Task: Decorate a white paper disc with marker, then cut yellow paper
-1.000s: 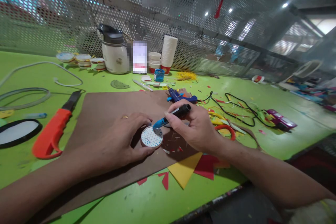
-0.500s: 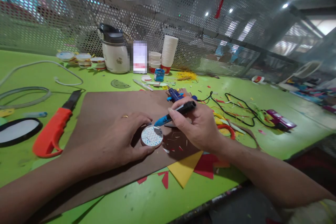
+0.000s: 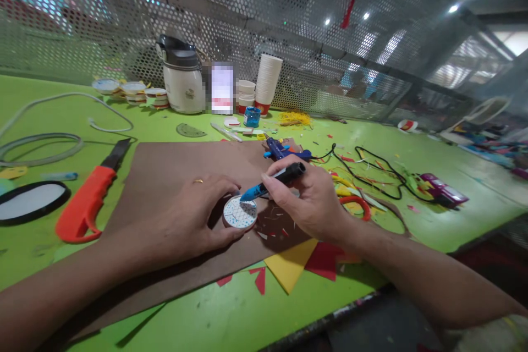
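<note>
A small round white disc (image 3: 240, 213) with a blue grid and dots lies on a brown board (image 3: 173, 176). My left hand (image 3: 193, 212), a ring on one finger, curls around the disc's left side and pins it down. My right hand (image 3: 307, 198) grips a blue-and-black marker (image 3: 272, 181) like a pen. Its blue tip touches the disc's upper edge.
An orange-handled knife (image 3: 88, 201) lies left of the board, a blue glue gun (image 3: 282, 150) and black cables (image 3: 371, 168) right of it. Yellow and red paper scraps (image 3: 301, 264) sit near the front edge. A jug (image 3: 181, 80), stacked cups (image 3: 267, 83) and a blue jar (image 3: 251, 116) line the mesh wall.
The marker tip has shifted slightly along the disc's upper edge. My left hand keeps the disc in the same place. The camera moved a little.
</note>
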Action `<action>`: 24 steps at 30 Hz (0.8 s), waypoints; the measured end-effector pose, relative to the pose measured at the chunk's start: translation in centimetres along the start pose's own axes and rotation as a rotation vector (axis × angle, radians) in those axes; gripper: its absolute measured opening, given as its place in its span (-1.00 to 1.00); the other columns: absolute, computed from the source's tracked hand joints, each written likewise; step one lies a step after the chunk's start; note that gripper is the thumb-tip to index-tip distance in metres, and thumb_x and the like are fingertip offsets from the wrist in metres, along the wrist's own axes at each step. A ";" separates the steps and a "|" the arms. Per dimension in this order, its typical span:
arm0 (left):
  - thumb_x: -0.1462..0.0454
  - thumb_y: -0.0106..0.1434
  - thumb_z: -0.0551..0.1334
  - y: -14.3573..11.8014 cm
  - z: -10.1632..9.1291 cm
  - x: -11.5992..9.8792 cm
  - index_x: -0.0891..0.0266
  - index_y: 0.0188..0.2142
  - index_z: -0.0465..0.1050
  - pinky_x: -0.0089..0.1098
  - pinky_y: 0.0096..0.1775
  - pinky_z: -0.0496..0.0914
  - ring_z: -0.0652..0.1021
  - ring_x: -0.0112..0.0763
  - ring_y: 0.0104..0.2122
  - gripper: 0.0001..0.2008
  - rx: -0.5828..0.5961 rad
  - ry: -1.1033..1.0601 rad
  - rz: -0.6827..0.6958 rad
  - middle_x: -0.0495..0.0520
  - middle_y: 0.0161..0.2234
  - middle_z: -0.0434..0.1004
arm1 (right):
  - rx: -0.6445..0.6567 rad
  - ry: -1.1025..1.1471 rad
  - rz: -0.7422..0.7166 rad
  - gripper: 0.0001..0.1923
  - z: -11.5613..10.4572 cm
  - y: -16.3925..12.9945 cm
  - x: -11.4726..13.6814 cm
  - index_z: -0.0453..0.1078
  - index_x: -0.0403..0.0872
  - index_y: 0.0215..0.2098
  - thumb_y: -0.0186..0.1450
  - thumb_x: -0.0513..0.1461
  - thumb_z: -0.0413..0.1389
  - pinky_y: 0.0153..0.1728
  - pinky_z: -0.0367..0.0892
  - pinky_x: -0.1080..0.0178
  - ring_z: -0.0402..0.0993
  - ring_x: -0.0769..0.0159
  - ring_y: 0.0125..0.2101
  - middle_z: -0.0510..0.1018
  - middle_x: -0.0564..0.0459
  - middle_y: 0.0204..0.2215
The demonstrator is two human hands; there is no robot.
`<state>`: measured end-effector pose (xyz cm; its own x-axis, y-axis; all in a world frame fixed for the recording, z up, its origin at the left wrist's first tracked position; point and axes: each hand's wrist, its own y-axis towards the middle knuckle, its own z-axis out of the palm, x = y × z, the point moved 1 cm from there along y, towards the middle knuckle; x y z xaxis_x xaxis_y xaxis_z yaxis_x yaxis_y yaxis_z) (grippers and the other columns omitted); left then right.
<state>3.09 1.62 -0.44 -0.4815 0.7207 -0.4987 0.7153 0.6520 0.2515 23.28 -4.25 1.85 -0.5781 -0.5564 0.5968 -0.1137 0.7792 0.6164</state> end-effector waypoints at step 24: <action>0.00 0.19 0.25 0.0 0.1 -0.2 0.20 -0.05 0.41 -0.10 -0.08 0.36 0.50 -0.06 -0.12 -0.57 0.092 0.050 -0.042 0.15 -0.10 0.54 | 0.013 0.071 -0.038 -0.90 0.2 0.0 0.0 0.40 -0.10 -0.31 0.33 -0.22 0.18 -0.46 0.30 0.37 0.41 0.46 -0.50 0.50 0.16 -0.47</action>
<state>3.19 1.47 -0.41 -0.5350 0.7054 -0.4650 0.7362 0.6592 0.1531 23.09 -4.19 1.78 -0.5148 -0.6042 0.6082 -0.1450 0.7605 0.6329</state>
